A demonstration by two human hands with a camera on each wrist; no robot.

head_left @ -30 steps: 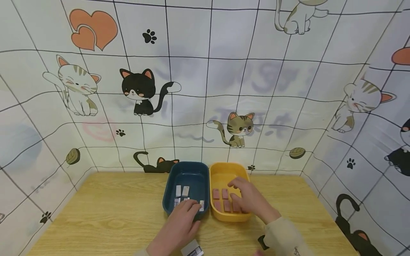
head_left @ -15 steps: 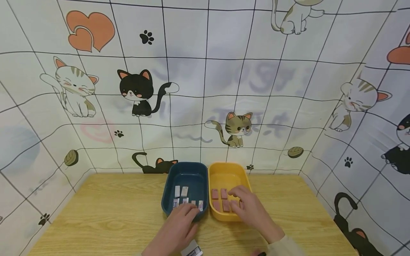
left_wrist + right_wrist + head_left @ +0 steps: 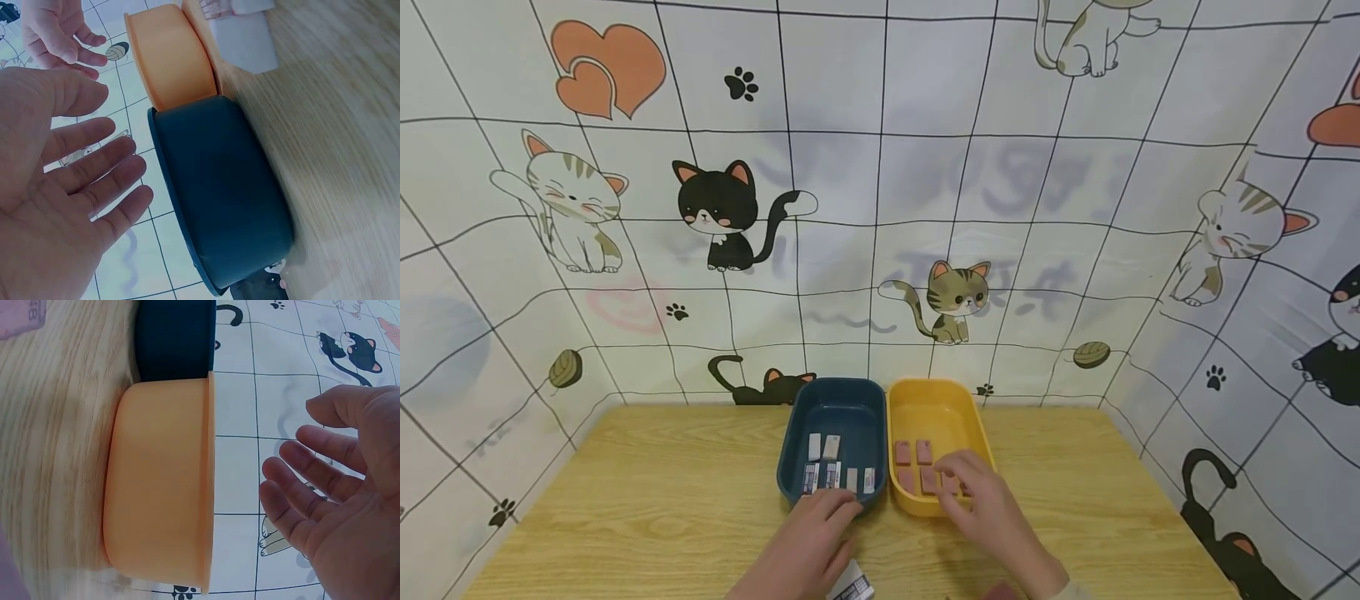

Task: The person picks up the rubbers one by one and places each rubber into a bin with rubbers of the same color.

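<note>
A dark blue plastic tub point(image 3: 850, 417) holds several white erasers point(image 3: 831, 447), some in printed sleeves. Beside it, a yellow tub point(image 3: 932, 412) contains several pink erasers point(image 3: 902, 452), laid roughly in rows. My left hand point(image 3: 808, 542) hovers at the blue tub's near rim, covering part of it. Above the yellow tub's near right corner is my right hand point(image 3: 992, 512), partly hiding the pink erasers there. Both wrist views show relaxed, spread fingers with nothing in them, seen on the left hand point(image 3: 56, 187) and the right hand point(image 3: 337, 500), each apart from the tub walls.
A white eraser point(image 3: 852, 583) in a printed sleeve lies on the wooden table point(image 3: 662, 492) in front of the blue tub. Farther right, at the near edge of view, is a pink eraser point(image 3: 1002, 592). A cat-patterned cloth point(image 3: 842, 183) hangs behind the tubs and at the sides.
Both hands have drawn back slightly toward the near side, uncovering more erasers in the tubs. The right sleeve has slid mostly out of view.
</note>
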